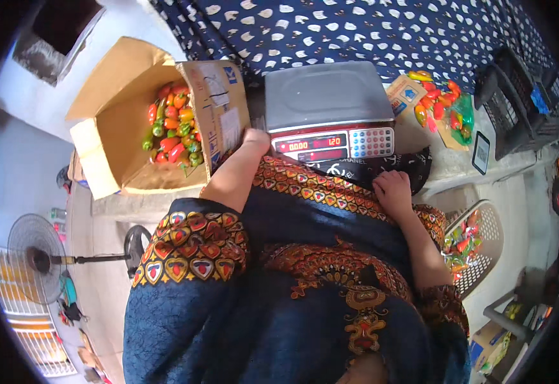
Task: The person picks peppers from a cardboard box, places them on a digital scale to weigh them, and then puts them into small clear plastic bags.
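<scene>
A digital weighing scale (327, 96) with a grey platform stands in front of me; nothing lies on its platform. Its front panel (332, 144) has red lit digits and a keypad. By the scale's left front corner is my left hand (258, 138), its fingers mostly hidden from view. An open cardboard box (116, 147) on the left, tilted toward me, holds red, orange and green peppers (174, 128). My right hand (393, 191) lies with fingers loosely stretched on a black cloth (372, 168) with white lettering, below the scale's right front corner. It holds nothing.
Red and orange peppers (434, 102), some in a green bag (464, 118), lie right of the scale. A black plastic crate (516, 109) and a framed card (481, 153) are beside them. A pale basket (488, 246) holds bagged peppers. A fan (36, 259) stands left.
</scene>
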Available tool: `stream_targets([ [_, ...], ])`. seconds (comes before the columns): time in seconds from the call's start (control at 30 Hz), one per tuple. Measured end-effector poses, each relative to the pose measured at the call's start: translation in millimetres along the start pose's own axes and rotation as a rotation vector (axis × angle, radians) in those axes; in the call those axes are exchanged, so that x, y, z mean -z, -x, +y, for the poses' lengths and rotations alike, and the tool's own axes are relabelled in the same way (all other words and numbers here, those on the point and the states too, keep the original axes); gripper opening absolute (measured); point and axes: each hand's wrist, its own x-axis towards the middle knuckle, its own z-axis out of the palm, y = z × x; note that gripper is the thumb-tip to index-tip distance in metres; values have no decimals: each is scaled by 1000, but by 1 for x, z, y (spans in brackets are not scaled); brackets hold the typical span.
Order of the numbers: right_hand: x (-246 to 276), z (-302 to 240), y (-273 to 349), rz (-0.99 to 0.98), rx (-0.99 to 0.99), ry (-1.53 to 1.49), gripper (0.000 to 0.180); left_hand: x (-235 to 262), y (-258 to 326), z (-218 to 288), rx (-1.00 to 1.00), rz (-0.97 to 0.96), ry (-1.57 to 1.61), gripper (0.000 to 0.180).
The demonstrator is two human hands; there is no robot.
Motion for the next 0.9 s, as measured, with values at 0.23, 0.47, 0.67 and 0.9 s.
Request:
stream_targets([
  [0.23, -6, -1, 2, -46, -77, 71, 7, -3, -4, 1, -143, -116, -25, 38],
  [0.47, -11, 5, 7, -119, -200, 38, 14, -8, -8, -5, -230, -133, 101, 47],
  [0.67, -14, 14, 10, -158, -276, -87, 18, 3, 6, 1, -73, -40, 258, 35],
  [0.9, -16, 19, 13, -158, -286, -148, 18, 1, 11, -5, -132, 14, 372, 32],
])
